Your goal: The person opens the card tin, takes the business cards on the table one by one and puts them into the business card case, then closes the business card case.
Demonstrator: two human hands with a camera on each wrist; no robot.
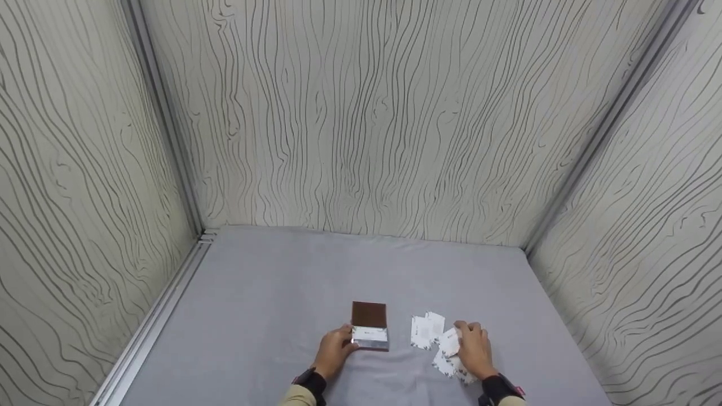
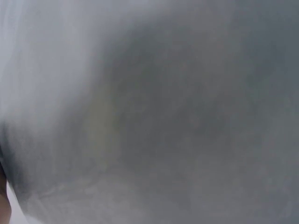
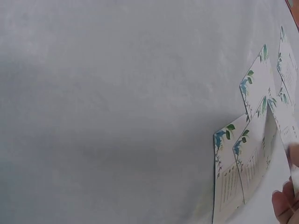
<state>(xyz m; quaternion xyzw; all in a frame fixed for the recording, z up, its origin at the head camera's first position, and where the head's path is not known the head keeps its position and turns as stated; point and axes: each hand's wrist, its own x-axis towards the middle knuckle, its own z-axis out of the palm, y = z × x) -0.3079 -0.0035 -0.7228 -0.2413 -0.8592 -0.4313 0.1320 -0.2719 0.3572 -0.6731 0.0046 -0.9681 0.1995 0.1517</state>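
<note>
A brown card case (image 1: 369, 314) lies with its lid raised on the grey cloth, and a white card (image 1: 370, 334) shows inside it. At its left edge my left hand (image 1: 334, 352) grips the case, fingers at the side and thumb at the near corner. My right hand (image 1: 475, 351) pinches a white card (image 1: 449, 341) with a leaf print, tilted above other cards. Beneath and beside that hand several printed cards (image 3: 229, 172) overlap on the cloth. The left wrist view is mostly blurred cloth, with a bit of skin (image 2: 3, 205) at the corner.
More white cards (image 1: 422, 331) lie between the case and my right hand. Grey cloth (image 1: 282, 282) covers the table. Wood-patterned panels (image 1: 361, 113) rise at the back and sides, with a metal rail (image 1: 152, 338) along the left edge.
</note>
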